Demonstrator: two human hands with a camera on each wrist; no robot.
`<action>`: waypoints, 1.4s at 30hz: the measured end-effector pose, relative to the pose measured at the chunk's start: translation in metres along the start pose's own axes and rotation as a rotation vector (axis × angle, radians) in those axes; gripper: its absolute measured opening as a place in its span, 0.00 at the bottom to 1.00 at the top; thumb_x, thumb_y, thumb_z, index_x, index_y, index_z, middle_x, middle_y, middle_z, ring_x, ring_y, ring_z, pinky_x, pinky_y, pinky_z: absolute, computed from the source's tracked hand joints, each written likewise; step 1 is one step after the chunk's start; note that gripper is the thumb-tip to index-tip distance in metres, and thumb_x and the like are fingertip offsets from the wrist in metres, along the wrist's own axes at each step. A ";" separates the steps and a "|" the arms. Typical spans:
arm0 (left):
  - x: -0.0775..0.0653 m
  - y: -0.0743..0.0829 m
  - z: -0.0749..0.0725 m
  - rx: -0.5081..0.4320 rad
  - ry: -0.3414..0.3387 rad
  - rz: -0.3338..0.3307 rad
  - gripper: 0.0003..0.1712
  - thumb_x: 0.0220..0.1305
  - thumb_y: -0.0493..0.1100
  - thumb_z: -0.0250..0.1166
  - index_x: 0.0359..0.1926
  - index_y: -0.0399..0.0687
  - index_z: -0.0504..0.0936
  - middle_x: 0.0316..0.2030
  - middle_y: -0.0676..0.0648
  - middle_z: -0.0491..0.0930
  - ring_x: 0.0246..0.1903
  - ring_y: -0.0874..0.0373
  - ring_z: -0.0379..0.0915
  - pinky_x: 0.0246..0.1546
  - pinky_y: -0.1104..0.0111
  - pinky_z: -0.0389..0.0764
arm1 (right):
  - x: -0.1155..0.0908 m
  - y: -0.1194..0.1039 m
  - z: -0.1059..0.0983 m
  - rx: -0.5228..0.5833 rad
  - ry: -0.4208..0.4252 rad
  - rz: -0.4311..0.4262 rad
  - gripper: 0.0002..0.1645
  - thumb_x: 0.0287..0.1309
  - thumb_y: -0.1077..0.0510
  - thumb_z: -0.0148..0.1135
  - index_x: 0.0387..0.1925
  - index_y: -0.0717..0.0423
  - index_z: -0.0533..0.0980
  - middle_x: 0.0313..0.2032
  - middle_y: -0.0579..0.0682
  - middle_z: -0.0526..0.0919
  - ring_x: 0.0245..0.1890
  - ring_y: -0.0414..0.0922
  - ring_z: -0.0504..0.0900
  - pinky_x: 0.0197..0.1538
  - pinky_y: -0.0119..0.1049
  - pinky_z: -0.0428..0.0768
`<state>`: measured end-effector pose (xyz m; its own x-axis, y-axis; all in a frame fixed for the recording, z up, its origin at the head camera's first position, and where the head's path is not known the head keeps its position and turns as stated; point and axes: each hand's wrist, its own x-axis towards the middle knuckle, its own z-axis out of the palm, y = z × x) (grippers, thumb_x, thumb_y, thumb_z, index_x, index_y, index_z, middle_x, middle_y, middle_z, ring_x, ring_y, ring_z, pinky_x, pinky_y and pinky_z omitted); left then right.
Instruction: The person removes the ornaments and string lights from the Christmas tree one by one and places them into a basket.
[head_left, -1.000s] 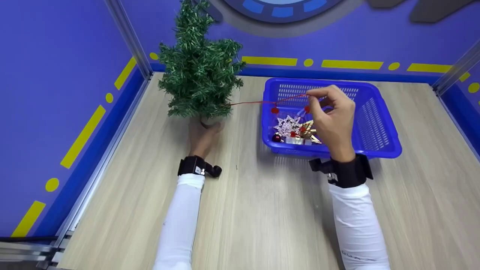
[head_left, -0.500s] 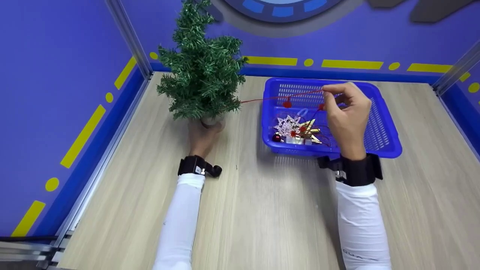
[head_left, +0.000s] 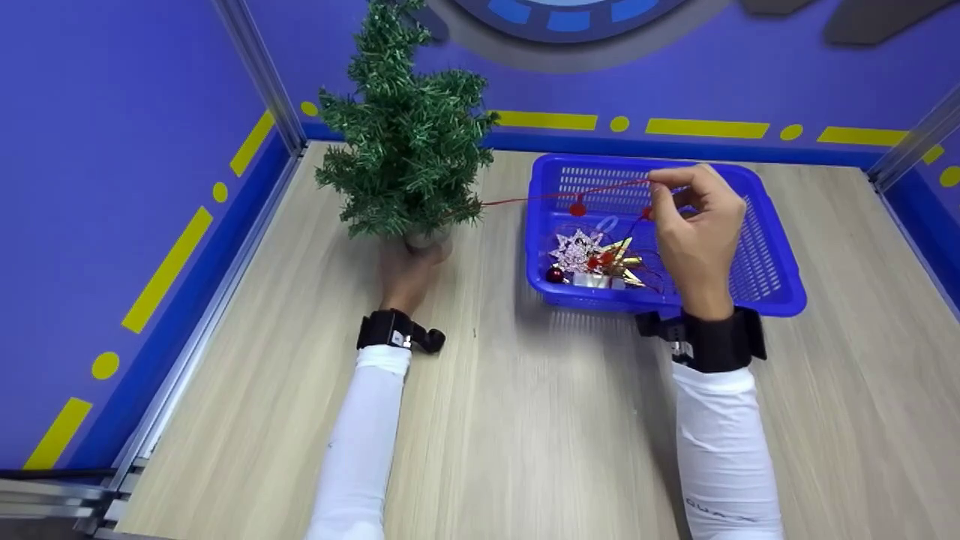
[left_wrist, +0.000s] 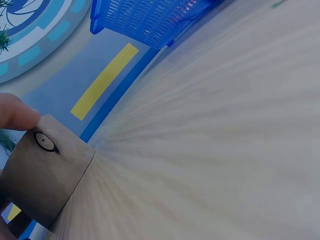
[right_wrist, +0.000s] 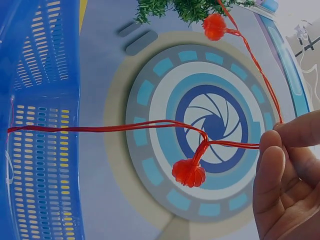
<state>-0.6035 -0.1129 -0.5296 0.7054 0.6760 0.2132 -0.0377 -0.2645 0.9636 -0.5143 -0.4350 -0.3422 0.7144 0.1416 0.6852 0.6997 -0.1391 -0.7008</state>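
Note:
A small green artificial Christmas tree (head_left: 409, 150) stands at the back left of the table. My left hand (head_left: 405, 277) grips its round wooden base (left_wrist: 47, 170); in the left wrist view the thumb lies on the base's upper edge. A thin red string (right_wrist: 110, 127) runs from the lower branches to my right hand (head_left: 701, 232). Thumb and forefinger pinch the string above the blue basket. Red shell-like pendants hang along it, one pendant (right_wrist: 189, 173) close to the fingers in the right wrist view. The rest of the string trails down into the basket.
The blue plastic basket (head_left: 787, 285) holds a glittery snowflake (head_left: 576, 251), a gold star (head_left: 619, 249), a dark red ball (head_left: 554, 275) and a small white item (head_left: 592, 280). Blue panels (head_left: 172, 187) wall the table at left and back.
My right hand has moved right, drawing the string and its pendants with it. The tree has turned slightly on its base. The left hand stays at the base; little differs in the last half second.

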 end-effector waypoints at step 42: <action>0.009 -0.020 -0.005 -0.054 -0.049 -0.055 0.47 0.45 0.34 0.78 0.67 0.53 0.69 0.61 0.50 0.72 0.60 0.59 0.69 0.64 0.64 0.70 | -0.014 -0.017 0.004 0.061 0.091 0.101 0.06 0.66 0.70 0.58 0.38 0.72 0.80 0.29 0.46 0.80 0.19 0.37 0.76 0.26 0.27 0.76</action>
<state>-0.6004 -0.0982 -0.5461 0.7414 0.6535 0.1524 -0.0348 -0.1893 0.9813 -0.5360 -0.4306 -0.3404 0.7805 0.0400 0.6238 0.6247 -0.0884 -0.7759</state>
